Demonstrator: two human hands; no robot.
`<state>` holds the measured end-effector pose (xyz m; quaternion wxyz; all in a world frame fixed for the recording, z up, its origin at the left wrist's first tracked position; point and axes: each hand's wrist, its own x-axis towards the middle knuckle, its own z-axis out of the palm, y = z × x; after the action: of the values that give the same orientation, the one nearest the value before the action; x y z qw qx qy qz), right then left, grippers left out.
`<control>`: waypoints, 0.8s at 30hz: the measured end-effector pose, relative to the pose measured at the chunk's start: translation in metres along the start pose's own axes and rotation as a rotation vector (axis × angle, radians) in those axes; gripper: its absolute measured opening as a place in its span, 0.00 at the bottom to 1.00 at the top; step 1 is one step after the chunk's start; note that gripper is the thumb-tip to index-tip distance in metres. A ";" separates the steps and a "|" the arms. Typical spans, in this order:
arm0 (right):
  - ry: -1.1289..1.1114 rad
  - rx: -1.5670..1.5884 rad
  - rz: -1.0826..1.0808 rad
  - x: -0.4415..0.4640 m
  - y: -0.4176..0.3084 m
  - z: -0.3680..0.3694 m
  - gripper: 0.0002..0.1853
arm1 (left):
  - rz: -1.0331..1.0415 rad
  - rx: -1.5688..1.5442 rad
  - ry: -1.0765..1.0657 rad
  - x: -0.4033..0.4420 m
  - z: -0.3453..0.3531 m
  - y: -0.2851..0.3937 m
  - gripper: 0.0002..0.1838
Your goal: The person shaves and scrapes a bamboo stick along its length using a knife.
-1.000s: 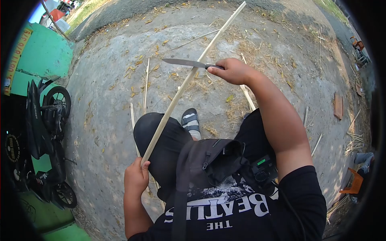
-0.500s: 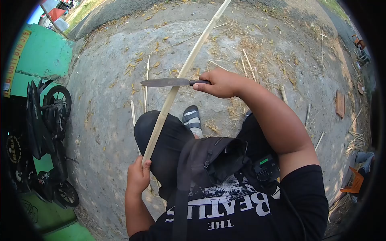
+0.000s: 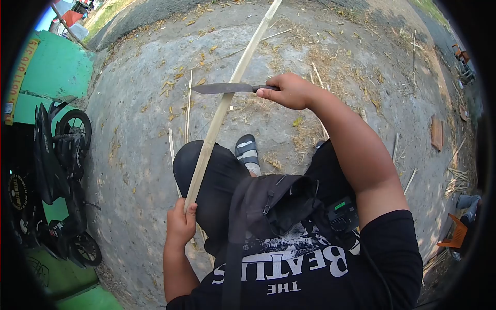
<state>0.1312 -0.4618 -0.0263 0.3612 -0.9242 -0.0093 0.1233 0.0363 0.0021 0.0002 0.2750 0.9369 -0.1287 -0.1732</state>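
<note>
A long pale bamboo strip (image 3: 215, 126) slants from the lower left up past the top edge, crossing over my bent knee. Its lower end is in my left hand (image 3: 181, 223), which is closed round it. The dark handle of a knife (image 3: 222, 88) is wrapped by the fingers of my right hand (image 3: 289, 90). The blade points left and lies across the strip, well above my knee.
Thin strips (image 3: 188, 108) and dry leaves lie on the concrete ground (image 3: 139, 150). A motorcycle (image 3: 62, 181) stands at the left by a green wall (image 3: 64, 64). At the right are a brown tile (image 3: 437, 133) and an orange chair (image 3: 455, 233).
The strip has swung left at its upper end. The knife and my right hand went left and down, then slightly back up and right. My left hand has shifted a little right.
</note>
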 end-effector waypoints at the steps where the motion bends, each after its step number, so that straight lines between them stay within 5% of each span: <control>1: -0.005 0.012 0.052 0.005 0.006 0.002 0.38 | 0.021 0.001 0.000 0.002 -0.002 0.002 0.19; 20: -0.004 -0.062 -0.182 -0.011 -0.034 0.027 0.35 | 0.118 0.112 0.139 0.002 0.005 0.000 0.18; 24: 0.041 -0.078 -0.017 -0.002 -0.016 0.009 0.35 | 0.133 0.099 0.161 0.004 0.010 -0.008 0.17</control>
<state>0.1284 -0.4440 -0.0215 0.3260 -0.9399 -0.0148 0.1006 0.0370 0.0025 -0.0135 0.2487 0.9496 -0.1766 -0.0720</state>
